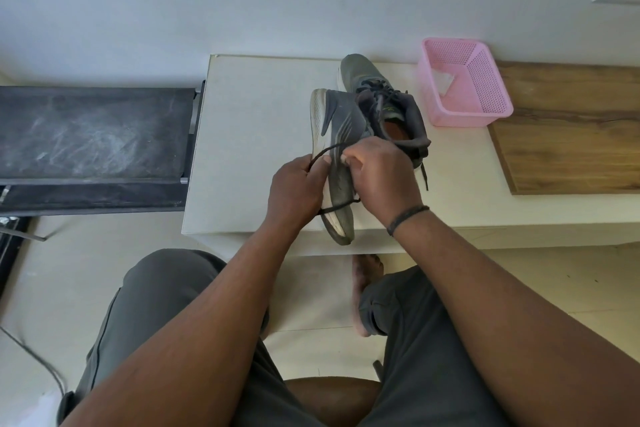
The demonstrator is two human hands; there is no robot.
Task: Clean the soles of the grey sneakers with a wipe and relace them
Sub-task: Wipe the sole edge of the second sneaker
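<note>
Grey sneaker (337, 156) held on edge over table (256, 114), left hand (298, 184) and right hand (377, 173) both pinching lace (329, 149), relacing underway, next likely threading an eyelet.

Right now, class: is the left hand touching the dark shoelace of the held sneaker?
Touching. The head view shows the left hand pinching the dark shoelace between thumb and fingers, beside the held sneaker.

white table (249, 121) | on it: 2 grey sneakers (384, 104), pink basket (464, 104), wood board (571, 135)
</note>
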